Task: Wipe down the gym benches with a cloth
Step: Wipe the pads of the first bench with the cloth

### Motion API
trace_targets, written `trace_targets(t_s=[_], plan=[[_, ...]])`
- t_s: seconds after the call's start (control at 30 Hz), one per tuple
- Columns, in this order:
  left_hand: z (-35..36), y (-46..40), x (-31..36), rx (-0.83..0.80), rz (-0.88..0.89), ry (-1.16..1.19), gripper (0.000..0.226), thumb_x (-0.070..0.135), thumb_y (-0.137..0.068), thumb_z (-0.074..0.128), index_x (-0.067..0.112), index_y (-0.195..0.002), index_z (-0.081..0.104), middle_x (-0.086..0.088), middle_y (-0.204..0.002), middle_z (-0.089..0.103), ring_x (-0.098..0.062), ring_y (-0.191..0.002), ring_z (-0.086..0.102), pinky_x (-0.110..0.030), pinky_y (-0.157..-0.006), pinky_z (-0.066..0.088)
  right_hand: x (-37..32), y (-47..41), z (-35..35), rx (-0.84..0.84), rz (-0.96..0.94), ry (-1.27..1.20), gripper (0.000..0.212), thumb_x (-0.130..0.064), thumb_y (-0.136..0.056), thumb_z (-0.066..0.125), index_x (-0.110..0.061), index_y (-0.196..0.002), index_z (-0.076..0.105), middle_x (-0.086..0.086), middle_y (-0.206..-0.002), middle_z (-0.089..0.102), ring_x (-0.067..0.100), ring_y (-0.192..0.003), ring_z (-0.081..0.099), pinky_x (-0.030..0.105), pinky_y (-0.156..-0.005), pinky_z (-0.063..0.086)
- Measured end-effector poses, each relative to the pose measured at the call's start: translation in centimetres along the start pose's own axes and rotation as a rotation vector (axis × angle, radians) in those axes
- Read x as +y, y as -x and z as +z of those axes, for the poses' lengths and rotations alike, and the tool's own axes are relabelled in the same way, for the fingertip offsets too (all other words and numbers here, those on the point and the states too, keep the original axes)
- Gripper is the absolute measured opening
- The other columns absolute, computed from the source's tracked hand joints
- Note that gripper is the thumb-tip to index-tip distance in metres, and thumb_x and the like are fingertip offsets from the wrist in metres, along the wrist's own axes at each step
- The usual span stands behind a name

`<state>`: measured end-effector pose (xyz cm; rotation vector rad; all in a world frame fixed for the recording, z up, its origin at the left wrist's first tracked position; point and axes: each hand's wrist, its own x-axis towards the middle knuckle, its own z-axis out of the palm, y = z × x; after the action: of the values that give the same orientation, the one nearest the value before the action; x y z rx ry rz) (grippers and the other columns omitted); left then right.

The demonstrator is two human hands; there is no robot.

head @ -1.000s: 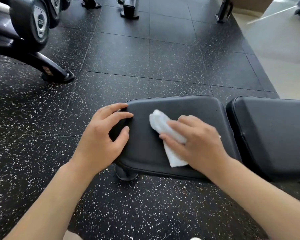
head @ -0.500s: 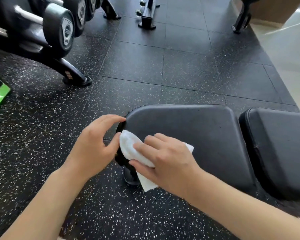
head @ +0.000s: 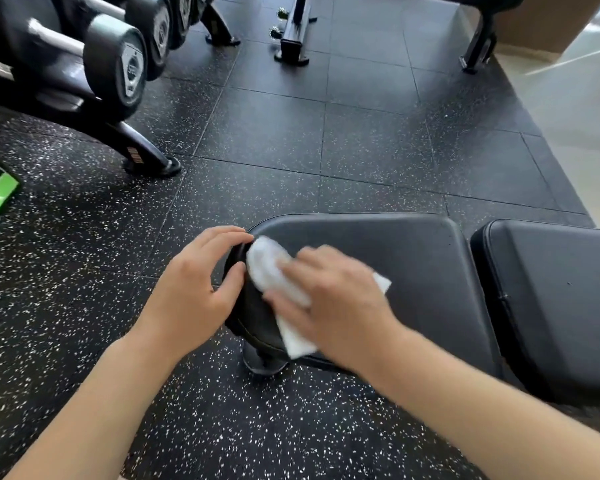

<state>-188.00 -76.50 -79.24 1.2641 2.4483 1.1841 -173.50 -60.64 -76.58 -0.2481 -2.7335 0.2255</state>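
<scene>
Speckled black rubber floor point(head: 94, 271) below, right hand point(head: 333, 303) presses crumpled white cloth point(head: 274, 275) flat-fingered at black padded bench's point(head: 395, 271) left edge, where it could slide off, left hand point(head: 191, 289) curled round that edge.

I note my right hand point(head: 329, 299) has carried the cloth point(head: 274, 271) from mid-pad to the seat pad point(head: 378, 258) left end; left hand point(head: 194, 289) unmoved.

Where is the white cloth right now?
The cloth lies under the right hand on the left end of the bench pad, beside the left hand.
</scene>
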Motion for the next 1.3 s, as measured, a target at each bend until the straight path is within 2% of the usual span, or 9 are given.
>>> trace_targets(t_s=[0.13,0.33,0.4,0.57,0.7,0.8,0.93,1.03,1.3], plan=[[0.5,-0.2,0.4,-0.008,0.005,0.007,0.04,0.019,-0.093,0.055,0.017,-0.132,0.067,0.009,-0.14,0.059,-0.007,-0.134,0.053,-0.027,-0.117,0.038,1.0,1.1,-0.4,-0.039,-0.1,-0.03,0.035,-0.052,-0.097,0.057,-0.02,-0.091,0.07,-0.004,-0.077,0.055,0.021,-0.072,0.054,0.035,-0.058,0.045],[1.8,0.0,1.5,-0.032,0.037,-0.038,0.035,0.014,-0.096,0.065,0.016,-0.13,0.069,0.006,-0.146,0.054,-0.013,-0.139,0.047,-0.019,-0.121,0.027,12.6,-1.5,-2.7,0.102,0.482,0.167,0.034,-0.049,-0.097,0.063,-0.019,-0.105,0.074,0.004,-0.093,0.069,0.033,-0.096,0.066,0.039,-0.076,0.048],[1.9,0.1,1.5,-0.037,0.046,-0.033,0.037,0.019,-0.095,0.06,0.016,-0.13,0.069,0.007,-0.147,0.054,-0.012,-0.14,0.045,-0.018,-0.121,0.025,12.5,-1.7,-2.7,0.082,0.527,0.148,0.037,-0.05,-0.097,0.061,-0.016,-0.103,0.073,0.005,-0.097,0.068,0.034,-0.1,0.064,0.04,-0.078,0.046],[1.6,-0.4,0.8,-0.024,0.026,-0.034,0.039,0.022,-0.097,0.054,0.018,-0.134,0.066,0.009,-0.146,0.055,-0.012,-0.139,0.048,-0.019,-0.12,0.028,3.5,-0.4,-1.3,0.007,0.181,0.092,0.029,-0.049,-0.092,0.068,-0.02,-0.091,0.07,-0.001,-0.083,0.064,0.026,-0.082,0.064,0.037,-0.067,0.048],[1.9,-0.6,0.5,-0.016,0.026,-0.023,0.042,0.021,-0.097,0.05,0.015,-0.137,0.063,0.007,-0.146,0.055,-0.012,-0.139,0.049,-0.02,-0.12,0.029,0.8,0.8,-0.9,-0.091,-0.089,-0.017,0.034,-0.051,-0.095,0.057,-0.02,-0.085,0.067,-0.002,-0.077,0.059,0.023,-0.073,0.059,0.036,-0.059,0.046],[1.8,-0.4,0.6,-0.009,0.035,-0.044,0.041,0.021,-0.097,0.052,0.014,-0.136,0.063,0.006,-0.146,0.055,-0.013,-0.139,0.05,-0.023,-0.121,0.03,6.3,-1.5,-1.4,0.045,0.204,0.106,0.032,-0.048,-0.094,0.064,-0.019,-0.086,0.07,0.002,-0.085,0.068,0.03,-0.085,0.068,0.036,-0.067,0.049],[1.4,-0.1,0.7,-0.013,0.026,-0.048,0.04,0.023,-0.096,0.054,0.017,-0.135,0.065,0.008,-0.146,0.055,-0.012,-0.138,0.05,-0.025,-0.121,0.031,14.1,-3.5,-2.2,0.043,0.559,0.167,0.041,-0.053,-0.096,0.057,-0.015,-0.085,0.066,0.006,-0.091,0.07,0.036,-0.095,0.066,0.036,-0.072,0.037],[1.1,0.1,0.4,-0.011,0.012,-0.048,0.04,0.025,-0.096,0.055,0.019,-0.134,0.066,0.011,-0.145,0.056,-0.008,-0.137,0.049,-0.019,-0.12,0.029,12.4,-4.5,-1.4,-0.008,0.485,0.171,0.039,-0.054,-0.097,0.056,-0.018,-0.089,0.068,0.003,-0.094,0.069,0.032,-0.096,0.065,0.034,-0.072,0.032],[0.5,-0.3,-0.6,0.004,-0.034,-0.043,0.037,0.019,-0.1,0.052,0.021,-0.135,0.062,0.01,-0.132,0.064,-0.014,-0.128,0.057,-0.033,-0.112,0.042,1.1,-2.1,-0.2,-0.151,-0.043,-0.063,0.03,-0.052,-0.095,0.065,-0.023,-0.101,0.067,-0.005,-0.09,0.062,0.023,-0.088,0.061,0.036,-0.068,0.047]])
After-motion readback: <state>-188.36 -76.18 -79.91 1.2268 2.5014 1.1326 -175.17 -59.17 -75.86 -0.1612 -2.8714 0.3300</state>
